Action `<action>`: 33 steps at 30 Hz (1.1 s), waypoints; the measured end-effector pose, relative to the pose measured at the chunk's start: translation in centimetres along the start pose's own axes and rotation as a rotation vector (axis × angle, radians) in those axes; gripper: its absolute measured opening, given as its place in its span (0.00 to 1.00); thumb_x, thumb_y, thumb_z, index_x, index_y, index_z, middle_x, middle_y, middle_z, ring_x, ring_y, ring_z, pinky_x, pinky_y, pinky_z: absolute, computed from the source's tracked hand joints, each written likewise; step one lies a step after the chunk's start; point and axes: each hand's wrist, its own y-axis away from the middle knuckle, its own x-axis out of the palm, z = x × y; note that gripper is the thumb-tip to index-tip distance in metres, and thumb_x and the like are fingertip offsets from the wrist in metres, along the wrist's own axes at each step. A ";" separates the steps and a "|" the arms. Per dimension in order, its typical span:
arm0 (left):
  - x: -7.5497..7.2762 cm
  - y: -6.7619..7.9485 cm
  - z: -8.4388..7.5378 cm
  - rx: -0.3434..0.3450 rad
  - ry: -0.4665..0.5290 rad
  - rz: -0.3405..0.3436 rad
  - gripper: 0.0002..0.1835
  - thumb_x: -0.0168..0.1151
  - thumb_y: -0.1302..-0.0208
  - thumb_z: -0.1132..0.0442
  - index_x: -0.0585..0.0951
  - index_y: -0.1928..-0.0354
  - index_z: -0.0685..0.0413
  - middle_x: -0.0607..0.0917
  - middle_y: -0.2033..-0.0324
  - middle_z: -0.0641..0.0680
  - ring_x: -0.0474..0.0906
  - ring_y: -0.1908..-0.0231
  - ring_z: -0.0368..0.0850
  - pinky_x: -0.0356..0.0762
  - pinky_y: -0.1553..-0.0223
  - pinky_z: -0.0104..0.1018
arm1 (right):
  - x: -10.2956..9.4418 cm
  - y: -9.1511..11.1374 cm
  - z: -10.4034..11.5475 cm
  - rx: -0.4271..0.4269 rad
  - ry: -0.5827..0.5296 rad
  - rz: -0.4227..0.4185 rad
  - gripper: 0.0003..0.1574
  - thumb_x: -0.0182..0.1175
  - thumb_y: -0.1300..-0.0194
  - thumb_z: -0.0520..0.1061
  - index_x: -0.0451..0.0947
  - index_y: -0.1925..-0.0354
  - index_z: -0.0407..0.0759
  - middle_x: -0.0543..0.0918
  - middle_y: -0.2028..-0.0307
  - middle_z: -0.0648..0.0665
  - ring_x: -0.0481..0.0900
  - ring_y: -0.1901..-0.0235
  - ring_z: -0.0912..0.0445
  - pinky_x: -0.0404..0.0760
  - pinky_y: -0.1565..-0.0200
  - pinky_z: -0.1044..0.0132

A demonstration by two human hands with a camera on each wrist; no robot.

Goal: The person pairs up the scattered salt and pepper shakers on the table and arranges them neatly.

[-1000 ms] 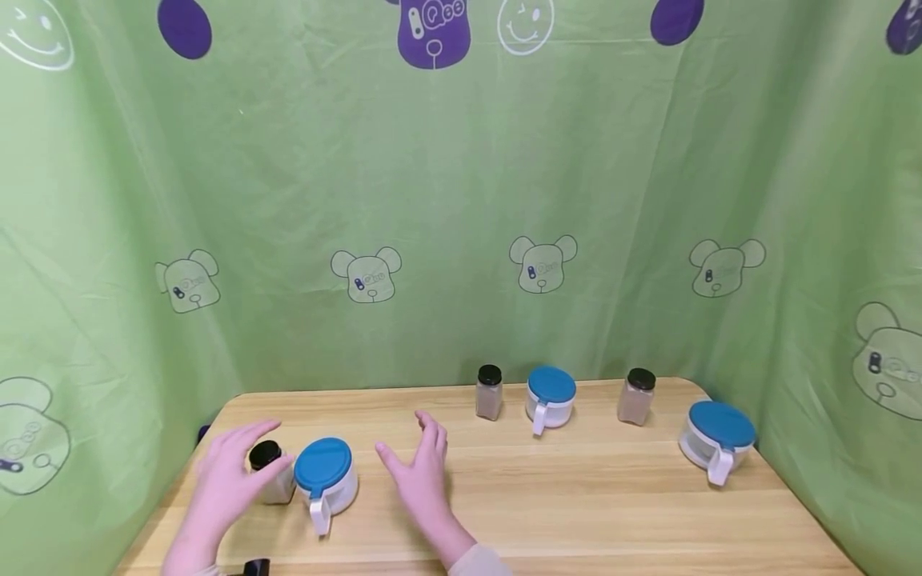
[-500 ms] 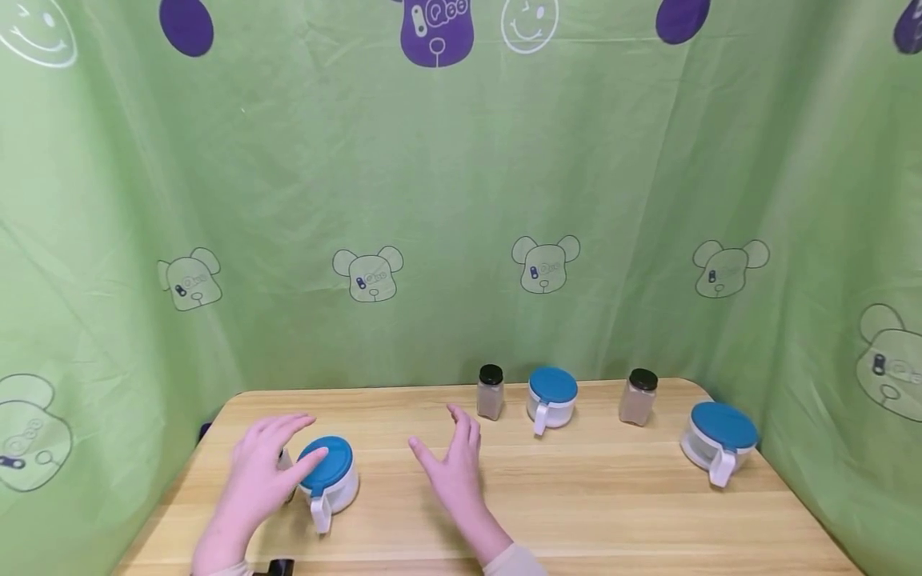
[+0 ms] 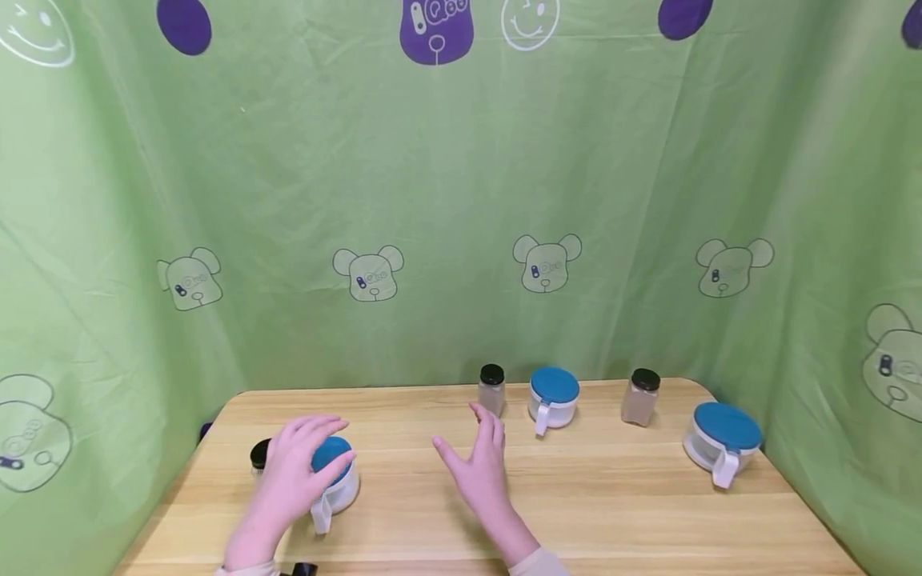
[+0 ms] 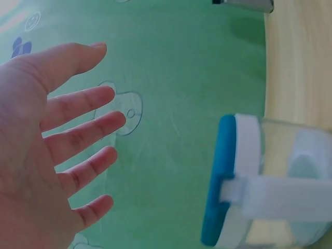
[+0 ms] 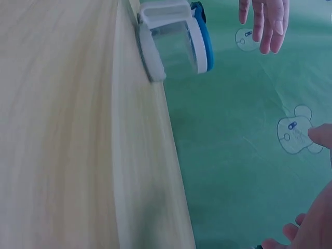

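Observation:
My left hand (image 3: 291,468) hovers over the left seasoning jar (image 3: 346,492), which has a blue lid, a clear body and a white handle, and partly covers it. In the left wrist view the hand's fingers (image 4: 85,127) are spread and hold nothing, apart from the jar's blue lid (image 4: 218,181). Beside it, mostly hidden behind the hand, is a small black-capped bottle (image 3: 260,454). Further right my right hand (image 3: 484,472) hangs above the table, thumb apart from fingers, holding nothing. Its fingertips overlap the base of another black-capped bottle (image 3: 492,394); contact cannot be seen.
At the back right stand a second blue-lidded jar (image 3: 553,400), a third black-capped bottle (image 3: 640,398) and, near the right edge, another blue-lidded jar (image 3: 723,440). Green printed curtain (image 3: 461,320) surrounds the wooden table (image 3: 612,512) at the back and sides.
Both hands have moved to the right, still raised and holding nothing. The left hand has passed from the black-capped bottle to over the left jar. The jars and bottles stay where they were.

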 end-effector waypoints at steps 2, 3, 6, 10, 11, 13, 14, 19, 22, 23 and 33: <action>0.4 -0.1 -0.2 0.015 -0.012 0.001 0.22 0.72 0.45 0.53 0.83 0.48 0.49 0.84 0.46 0.52 0.71 0.42 0.55 0.59 0.42 0.59 | -0.2 -0.1 -0.3 -0.003 0.002 0.003 0.50 0.70 0.44 0.55 0.58 0.31 0.43 0.62 0.33 0.36 0.64 0.34 0.40 0.68 0.36 0.41; 0.6 -0.1 -0.3 0.023 -0.016 0.000 0.22 0.72 0.45 0.53 0.83 0.48 0.49 0.84 0.47 0.52 0.72 0.42 0.55 0.59 0.41 0.59 | -0.4 -0.1 -0.5 -0.006 0.003 0.003 0.50 0.70 0.43 0.55 0.58 0.31 0.42 0.62 0.34 0.35 0.64 0.34 0.40 0.68 0.36 0.41; 1.0 -0.2 -0.5 0.048 -0.032 -0.014 0.21 0.73 0.46 0.53 0.84 0.49 0.49 0.84 0.47 0.51 0.72 0.43 0.54 0.59 0.41 0.58 | -0.7 -0.6 -0.7 -0.005 0.008 0.005 0.50 0.69 0.43 0.55 0.58 0.31 0.39 0.61 0.34 0.34 0.64 0.34 0.39 0.68 0.36 0.41; 1.6 -0.4 -1.0 0.094 -0.059 -0.037 0.21 0.73 0.47 0.54 0.84 0.51 0.51 0.85 0.49 0.51 0.74 0.44 0.55 0.62 0.42 0.58 | -1.2 -1.2 -1.0 0.024 0.030 0.007 0.51 0.69 0.43 0.56 0.57 0.31 0.38 0.61 0.33 0.34 0.63 0.34 0.39 0.68 0.35 0.41; 1.7 -0.4 -1.1 0.103 -0.062 -0.038 0.21 0.73 0.47 0.54 0.84 0.51 0.51 0.85 0.50 0.52 0.74 0.44 0.56 0.62 0.42 0.59 | -1.4 -1.2 -1.1 0.034 0.036 0.008 0.51 0.69 0.42 0.56 0.57 0.31 0.38 0.61 0.33 0.34 0.63 0.33 0.39 0.67 0.35 0.41; 2.2 -0.3 -1.4 0.114 -0.063 -0.037 0.21 0.73 0.47 0.54 0.84 0.51 0.52 0.86 0.50 0.52 0.75 0.45 0.57 0.63 0.42 0.60 | -1.7 -1.3 -1.3 0.046 0.043 0.007 0.52 0.69 0.42 0.57 0.57 0.30 0.38 0.61 0.33 0.34 0.63 0.33 0.39 0.68 0.35 0.41; 2.4 -0.3 -1.4 0.118 -0.065 -0.036 0.21 0.73 0.47 0.54 0.84 0.51 0.52 0.86 0.50 0.52 0.75 0.45 0.57 0.63 0.42 0.60 | -1.8 -1.4 -1.4 0.052 0.047 0.007 0.52 0.69 0.42 0.56 0.57 0.30 0.38 0.61 0.33 0.34 0.63 0.33 0.39 0.67 0.35 0.40; 3.6 -0.3 -1.7 0.137 -0.078 -0.020 0.21 0.73 0.47 0.52 0.84 0.51 0.49 0.86 0.50 0.51 0.75 0.45 0.55 0.63 0.40 0.60 | -2.5 -1.8 -1.9 0.066 0.063 -0.005 0.52 0.68 0.41 0.56 0.56 0.30 0.38 0.60 0.33 0.33 0.62 0.33 0.38 0.66 0.35 0.40; 4.0 -0.4 -2.0 0.149 -0.086 -0.003 0.21 0.72 0.46 0.51 0.84 0.50 0.48 0.86 0.50 0.50 0.75 0.45 0.53 0.64 0.39 0.59 | -3.0 -2.3 -2.2 0.082 0.055 -0.019 0.51 0.68 0.42 0.55 0.55 0.29 0.40 0.59 0.32 0.34 0.61 0.33 0.39 0.65 0.34 0.39; 4.1 -0.4 -2.0 0.152 -0.086 0.002 0.21 0.72 0.46 0.51 0.84 0.50 0.48 0.86 0.50 0.50 0.75 0.45 0.53 0.64 0.39 0.59 | -3.1 -2.5 -2.4 0.083 0.052 -0.027 0.51 0.68 0.42 0.55 0.55 0.29 0.40 0.59 0.33 0.34 0.60 0.32 0.39 0.65 0.34 0.39; 5.4 -0.3 -3.2 0.173 -0.086 -0.023 0.20 0.71 0.45 0.50 0.84 0.51 0.47 0.86 0.51 0.48 0.76 0.45 0.53 0.65 0.40 0.57 | -5.3 -3.9 -3.9 0.101 -0.004 -0.104 0.49 0.68 0.40 0.53 0.56 0.30 0.39 0.57 0.32 0.34 0.58 0.31 0.40 0.60 0.32 0.40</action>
